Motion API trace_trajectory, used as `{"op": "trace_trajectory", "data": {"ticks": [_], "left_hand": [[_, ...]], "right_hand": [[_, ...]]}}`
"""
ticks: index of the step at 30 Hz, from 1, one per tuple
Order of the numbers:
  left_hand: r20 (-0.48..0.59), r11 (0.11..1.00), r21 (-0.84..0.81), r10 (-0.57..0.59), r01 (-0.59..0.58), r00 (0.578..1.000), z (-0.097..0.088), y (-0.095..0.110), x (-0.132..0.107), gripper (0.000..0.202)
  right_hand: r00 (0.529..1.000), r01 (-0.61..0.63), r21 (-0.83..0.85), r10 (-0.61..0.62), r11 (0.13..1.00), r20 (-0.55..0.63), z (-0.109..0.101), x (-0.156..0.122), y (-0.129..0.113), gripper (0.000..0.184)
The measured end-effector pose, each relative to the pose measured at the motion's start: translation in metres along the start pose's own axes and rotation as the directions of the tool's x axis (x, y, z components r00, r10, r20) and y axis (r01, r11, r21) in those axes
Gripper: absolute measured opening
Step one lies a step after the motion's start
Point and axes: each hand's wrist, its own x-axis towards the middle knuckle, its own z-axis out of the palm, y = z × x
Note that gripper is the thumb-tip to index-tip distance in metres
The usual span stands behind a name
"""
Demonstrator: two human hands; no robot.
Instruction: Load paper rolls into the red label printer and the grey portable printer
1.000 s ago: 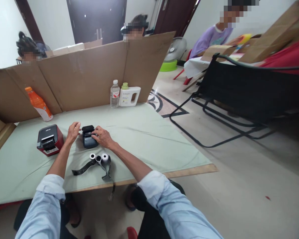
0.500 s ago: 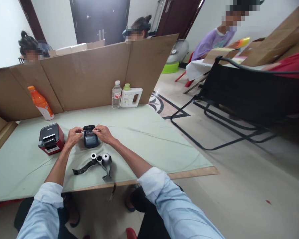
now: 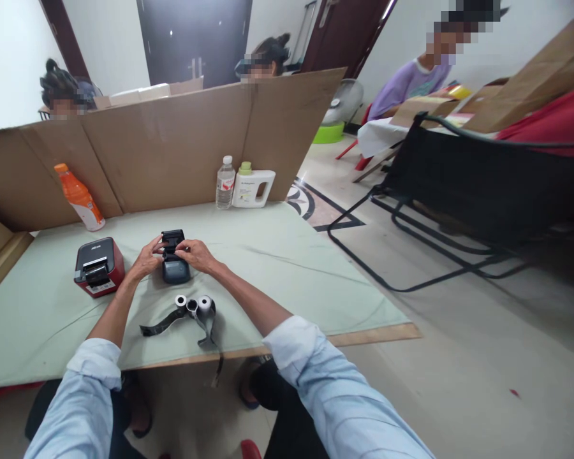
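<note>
A small dark grey printer [image 3: 175, 270] sits on the green table cover [image 3: 277, 268], its black lid [image 3: 172, 238] raised upright. My left hand [image 3: 146, 260] grips the printer's left side with fingers at the lid. My right hand [image 3: 196, 254] holds the right side, fingers pinched at the lid's hinge. Just in front of the printer lie three small paper rolls [image 3: 192, 303], two white and one grey, on a black strap [image 3: 162, 322] that trails over the table's front edge.
A red and black label printer [image 3: 98, 266] stands left of my hands. An orange bottle [image 3: 79, 197], a water bottle [image 3: 224, 183] and a white jug [image 3: 252, 187] stand against the cardboard screen [image 3: 172, 140]. Three people sit beyond. A black folding chair [image 3: 469, 185] stands right.
The small printer's lid has swung up from nearly flat to upright. My left hand moved from beside the printer onto it; my right hand stayed on its right side.
</note>
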Motion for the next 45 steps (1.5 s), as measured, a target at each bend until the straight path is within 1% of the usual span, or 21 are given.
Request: {"op": "trace_trajectory", "data": {"ticks": [2, 4, 7, 10, 11, 13, 16, 19, 22, 24, 27, 30, 33, 35, 37, 39, 41, 43, 45], "left_hand": [[-0.033, 0.999, 0.035, 0.022, -0.02, 0.999, 0.003, -0.001, -0.001, 0.076], [-0.053, 0.994, 0.105, 0.046, -0.041, 0.998, 0.006, 0.001, -0.001, 0.058], [-0.059, 0.969, 0.24, 0.067, -0.051, 0.996, 0.009, 0.006, 0.0, 0.034], [-0.039, 0.952, 0.296, 0.092, -0.076, 0.995, 0.012, 0.011, 0.003, 0.02], [-0.028, 0.95, 0.3, 0.095, -0.082, 0.995, 0.013, 0.013, 0.004, 0.018], [-0.006, 0.949, 0.304, 0.093, -0.087, 0.996, 0.014, 0.016, 0.006, 0.022], [0.035, 0.948, 0.299, 0.105, -0.111, 0.994, 0.014, 0.019, 0.006, 0.025], [0.085, 0.944, 0.303, 0.109, -0.13, 0.99, 0.014, 0.02, 0.004, 0.024], [0.058, 0.932, 0.346, 0.092, -0.107, 0.994, 0.014, 0.021, 0.005, 0.014], [0.029, 0.926, 0.36, 0.111, -0.114, 0.993, 0.014, 0.023, 0.007, 0.013], [0.021, 0.913, 0.366, 0.187, -0.182, 0.982, 0.015, 0.032, 0.008, 0.014], [0.052, 0.896, 0.367, 0.246, -0.248, 0.968, 0.016, 0.049, 0.003, 0.014], [0.118, 0.902, 0.339, 0.242, -0.268, 0.963, 0.025, 0.072, -0.009, 0.013], [0.192, 0.899, 0.333, 0.232, -0.286, 0.954, 0.037, 0.087, -0.017, 0.013], [0.294, 0.879, 0.341, 0.236, -0.332, 0.926, 0.054, 0.099, -0.025, 0.013], [0.398, 0.853, 0.352, 0.237, -0.386, 0.886, 0.073, 0.107, -0.031, 0.011], [0.491, 0.825, 0.357, 0.233, -0.438, 0.84, 0.092, 0.109, -0.036, 0.009], [0.571, 0.79, 0.355, 0.24, -0.5, 0.785, 0.107, 0.109, -0.041, 0.011], [0.641, 0.741, 0.358, 0.247, -0.568, 0.727, 0.118, 0.107, -0.047, 0.018]], "right_hand": [[1.0, 0.002, -0.013, -0.001, 1.0, 0.019, -0.001, 0.001, -0.002, 0.013], [1.0, 0.011, -0.039, -0.01, 0.999, 0.023, -0.003, 0.001, -0.005, 0.013], [1.0, 0.016, -0.073, -0.014, 0.997, 0.025, -0.004, 0.002, -0.008, 0.018], [0.998, 0.024, -0.063, -0.021, 0.998, 0.051, -0.006, 0.003, -0.008, 0.018], [0.998, 0.037, -0.065, -0.032, 0.997, 0.063, -0.007, 0.003, -0.009, 0.021], [0.996, 0.061, -0.109, -0.053, 0.992, 0.067, -0.008, 0.003, -0.01, 0.028], [0.997, 0.065, -0.219, -0.058, 0.974, 0.041, -0.01, 0.004, -0.015, 0.019], [0.997, 0.074, -0.254, -0.068, 0.964, 0.029, -0.012, 0.003, -0.023, 0.023], [0.995, 0.095, -0.247, -0.094, 0.964, 0.017, -0.014, 0.003, -0.032, 0.023], [0.994, 0.108, -0.234, -0.11, 0.966, 0.003, -0.017, 0.004, -0.038, 0.022], [0.991, 0.112, -0.186, -0.123, 0.976, -0.051, -0.026, 0.004, -0.046, 0.021], [0.982, 0.126, -0.083, -0.136, 0.989, -0.128, -0.039, -0.004, -0.055, 0.022], [0.971, 0.136, 0.074, -0.118, 0.988, -0.209, -0.056, -0.028, -0.062, 0.022], [0.964, 0.122, 0.171, -0.076, 0.978, -0.253, -0.068, -0.054, -0.062, 0.02], [0.958, 0.085, 0.208, -0.023, 0.974, -0.284, -0.079, -0.087, -0.06, 0.018], [0.949, 0.017, 0.195, 0.045, 0.981, -0.311, -0.086, -0.124, -0.053, 0.016], [0.943, -0.052, 0.165, 0.103, 0.985, -0.317, -0.086, -0.158, -0.045, 0.014], [0.945, -0.102, 0.11, 0.131, 0.989, -0.298, -0.081, -0.187, -0.036, 0.013], [0.95, -0.127, 0.034, 0.132, 0.991, -0.284, -0.07, -0.208, -0.029, 0.011]]}}
